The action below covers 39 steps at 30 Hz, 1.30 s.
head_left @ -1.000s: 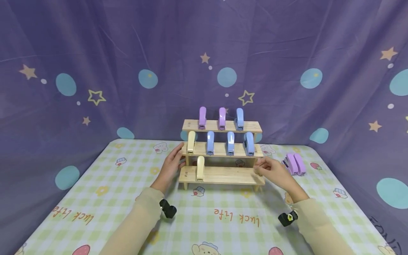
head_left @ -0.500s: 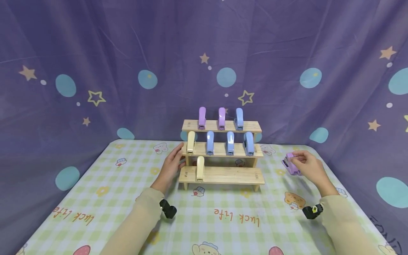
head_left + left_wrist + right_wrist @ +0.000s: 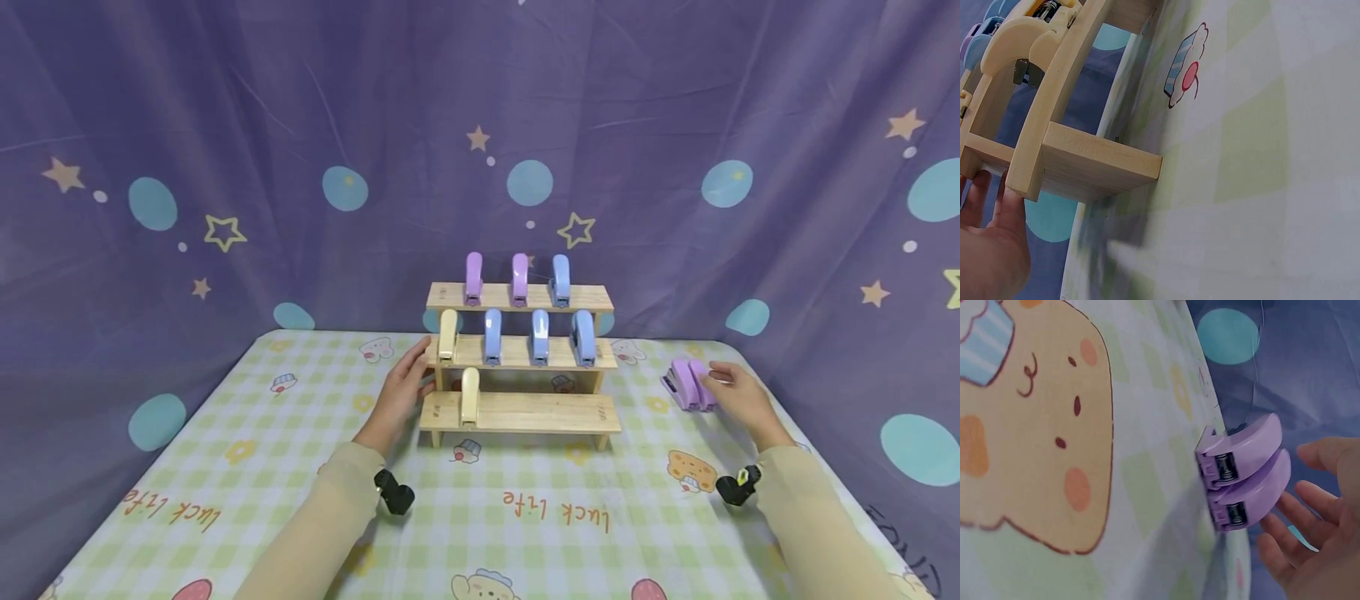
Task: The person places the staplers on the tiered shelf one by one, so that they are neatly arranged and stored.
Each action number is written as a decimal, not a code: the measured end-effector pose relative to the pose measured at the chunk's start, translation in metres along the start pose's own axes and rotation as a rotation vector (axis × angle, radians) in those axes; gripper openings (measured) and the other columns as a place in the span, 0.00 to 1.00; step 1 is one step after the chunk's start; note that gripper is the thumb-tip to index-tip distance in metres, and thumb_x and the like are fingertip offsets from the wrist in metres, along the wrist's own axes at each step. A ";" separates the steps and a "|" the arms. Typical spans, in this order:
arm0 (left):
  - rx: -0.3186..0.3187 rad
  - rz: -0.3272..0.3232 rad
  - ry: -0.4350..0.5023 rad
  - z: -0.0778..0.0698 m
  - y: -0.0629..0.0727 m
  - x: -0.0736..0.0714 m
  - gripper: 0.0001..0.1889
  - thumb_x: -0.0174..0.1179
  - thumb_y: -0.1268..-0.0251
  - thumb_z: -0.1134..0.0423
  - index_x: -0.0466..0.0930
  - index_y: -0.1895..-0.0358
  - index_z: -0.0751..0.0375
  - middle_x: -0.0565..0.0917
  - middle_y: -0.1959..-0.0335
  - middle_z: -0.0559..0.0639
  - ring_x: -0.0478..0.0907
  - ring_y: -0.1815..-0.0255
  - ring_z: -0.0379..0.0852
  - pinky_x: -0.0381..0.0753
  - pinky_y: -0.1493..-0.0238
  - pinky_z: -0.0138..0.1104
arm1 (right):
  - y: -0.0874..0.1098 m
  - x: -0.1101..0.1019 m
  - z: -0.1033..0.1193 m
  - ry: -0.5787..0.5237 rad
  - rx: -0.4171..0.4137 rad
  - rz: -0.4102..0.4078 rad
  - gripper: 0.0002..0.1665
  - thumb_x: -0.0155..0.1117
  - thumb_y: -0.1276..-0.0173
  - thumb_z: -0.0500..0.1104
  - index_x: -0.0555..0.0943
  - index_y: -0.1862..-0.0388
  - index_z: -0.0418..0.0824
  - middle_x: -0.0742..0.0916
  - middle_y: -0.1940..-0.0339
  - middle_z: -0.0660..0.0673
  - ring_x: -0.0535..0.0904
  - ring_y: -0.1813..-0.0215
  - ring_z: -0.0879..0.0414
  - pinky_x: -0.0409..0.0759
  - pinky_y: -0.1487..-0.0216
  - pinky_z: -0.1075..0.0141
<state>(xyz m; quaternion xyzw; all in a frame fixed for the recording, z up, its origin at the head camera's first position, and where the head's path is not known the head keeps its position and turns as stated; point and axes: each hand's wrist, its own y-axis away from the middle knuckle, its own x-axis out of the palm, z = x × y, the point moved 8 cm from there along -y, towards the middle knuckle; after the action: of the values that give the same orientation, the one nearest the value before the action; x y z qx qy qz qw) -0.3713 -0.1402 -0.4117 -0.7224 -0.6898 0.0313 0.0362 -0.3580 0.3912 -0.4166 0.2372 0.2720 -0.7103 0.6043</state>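
Two purple staplers (image 3: 692, 385) stand side by side on the table, right of a three-tier wooden rack (image 3: 555, 412). My right hand (image 3: 738, 398) is at the right-hand stapler, its thumb and fingers spread apart. In the right wrist view the fingertips come up to the outer purple stapler (image 3: 1260, 500); whether they touch it I cannot tell. At the rack's left end my left hand (image 3: 401, 396) lies with its fingertips against the wood. The left wrist view shows those fingers (image 3: 1010, 209) at the ends of the boards.
The rack's top tier bears two purple staplers and a blue stapler (image 3: 560, 279). Three blue staplers and a yellow stapler (image 3: 447, 335) stand on the middle tier. Another yellow stapler (image 3: 469, 397) is at the left of the bottom tier. A purple curtain (image 3: 337, 108) hangs behind.
My right hand has gone from the rack's lower right end to the two purple staplers, then shifted slightly right with its fingers farther apart. The left hand stays at the rack.
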 end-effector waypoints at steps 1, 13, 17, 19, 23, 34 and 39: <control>0.000 0.002 0.001 0.000 0.000 0.000 0.26 0.44 0.16 0.53 0.58 0.21 0.48 0.66 0.26 0.54 0.67 0.32 0.56 0.72 0.32 0.48 | -0.001 0.002 -0.003 -0.015 0.010 0.018 0.38 0.48 0.19 0.54 0.61 0.28 0.23 0.71 0.34 0.21 0.68 0.33 0.28 0.69 0.34 0.42; 0.008 0.007 0.015 0.000 0.002 0.000 0.26 0.44 0.16 0.54 0.58 0.20 0.50 0.66 0.26 0.56 0.67 0.31 0.58 0.71 0.32 0.50 | -0.011 0.022 -0.030 -0.068 0.069 0.110 0.41 0.42 0.17 0.55 0.55 0.27 0.18 0.67 0.31 0.19 0.63 0.31 0.31 0.62 0.28 0.41; 0.010 0.011 0.016 0.001 0.001 0.000 0.26 0.44 0.16 0.54 0.57 0.20 0.50 0.65 0.25 0.56 0.66 0.31 0.59 0.70 0.31 0.51 | -0.011 0.023 -0.029 -0.058 0.041 0.109 0.40 0.42 0.17 0.53 0.55 0.28 0.17 0.67 0.32 0.18 0.62 0.30 0.29 0.60 0.28 0.39; 0.010 0.012 0.019 0.001 0.001 0.000 0.26 0.44 0.16 0.54 0.58 0.20 0.50 0.65 0.25 0.57 0.65 0.30 0.59 0.69 0.30 0.51 | -0.011 0.024 -0.030 -0.055 0.042 0.110 0.40 0.42 0.17 0.52 0.55 0.27 0.17 0.67 0.32 0.18 0.62 0.30 0.29 0.60 0.28 0.39; 0.012 0.013 0.021 0.002 0.000 0.000 0.26 0.44 0.16 0.54 0.58 0.20 0.50 0.65 0.25 0.57 0.65 0.30 0.60 0.68 0.30 0.51 | -0.011 0.026 -0.033 -0.091 0.079 0.112 0.40 0.41 0.16 0.52 0.54 0.27 0.18 0.66 0.31 0.19 0.63 0.30 0.32 0.61 0.27 0.41; 0.011 0.002 0.014 0.000 0.002 0.001 0.26 0.44 0.16 0.54 0.60 0.21 0.48 0.67 0.26 0.53 0.68 0.32 0.56 0.72 0.32 0.49 | -0.004 0.022 -0.031 -0.046 0.070 0.098 0.40 0.39 0.16 0.53 0.56 0.28 0.16 0.69 0.34 0.20 0.66 0.37 0.35 0.65 0.32 0.41; 0.026 0.013 0.026 0.000 0.001 0.000 0.26 0.45 0.17 0.54 0.59 0.21 0.48 0.67 0.27 0.53 0.68 0.33 0.56 0.72 0.32 0.48 | 0.003 0.014 -0.022 -0.006 0.035 0.112 0.41 0.39 0.16 0.54 0.56 0.29 0.16 0.68 0.34 0.18 0.65 0.35 0.30 0.63 0.32 0.37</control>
<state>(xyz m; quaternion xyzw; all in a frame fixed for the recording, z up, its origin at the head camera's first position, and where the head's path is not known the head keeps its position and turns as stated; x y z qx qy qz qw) -0.3702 -0.1405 -0.4119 -0.7266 -0.6842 0.0310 0.0544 -0.3571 0.3954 -0.4422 0.2605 0.2441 -0.6808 0.6396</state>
